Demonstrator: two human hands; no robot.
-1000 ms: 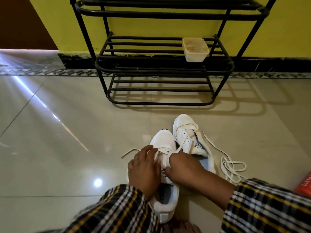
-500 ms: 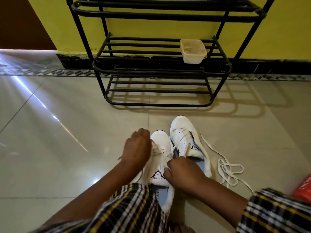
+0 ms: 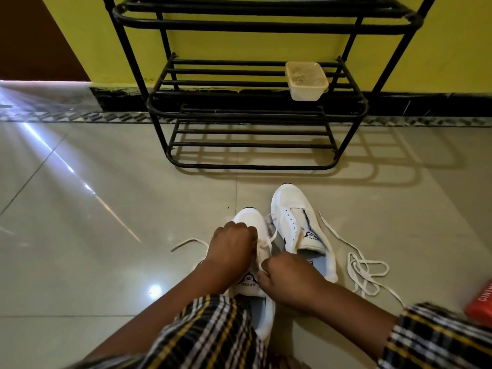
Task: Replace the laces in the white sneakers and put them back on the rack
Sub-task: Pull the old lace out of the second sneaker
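Left hand [image 3: 231,247] drawn nearer, both fists, right hand [image 3: 286,275], pinching lace [image 3: 269,242]

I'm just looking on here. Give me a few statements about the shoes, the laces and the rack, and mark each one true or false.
1. Both sneakers stand on the rack. False: the near sneaker and the far sneaker are on the floor in front of it.
2. Both hands work at the near sneaker. True: the left hand and the right hand are on it.
3. A loose lace lies on the floor right of the far sneaker. True.
4. The rack holds a plastic tub. True.
5. The far sneaker is fully laced. False: its eyelets look empty.
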